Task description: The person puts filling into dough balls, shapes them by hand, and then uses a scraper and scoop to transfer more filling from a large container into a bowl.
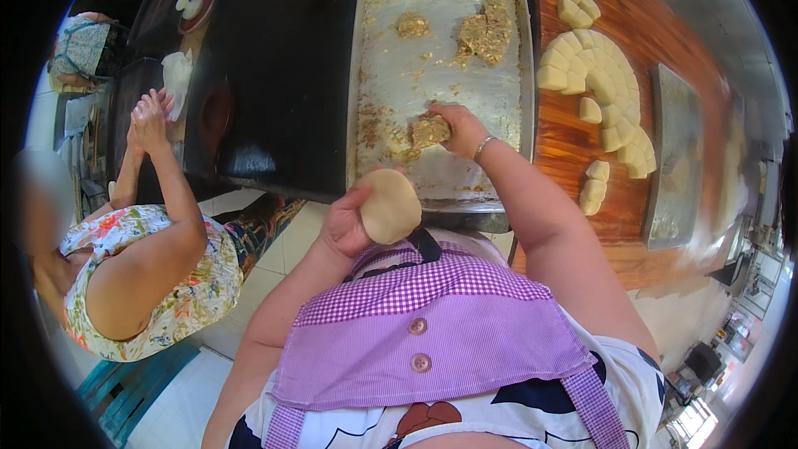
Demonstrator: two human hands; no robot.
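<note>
My left hand [347, 224] holds a flat, pale round of dough [390, 205] in its palm, just in front of my purple checked apron. My right hand [460, 127], with a bracelet on the wrist, reaches onto a metal baking tray [391, 75] and its fingers close on a clump of brown crumbly filling [427, 131]. More of that filling [484, 33] lies in lumps at the far end of the tray.
Several pale dough pieces [600, 83] lie on the wooden table [573, 145] to the right, beside a second metal tray [677, 158]. A person in a floral top [158, 274] sits at left, hands pressed together over a dark table [274, 100].
</note>
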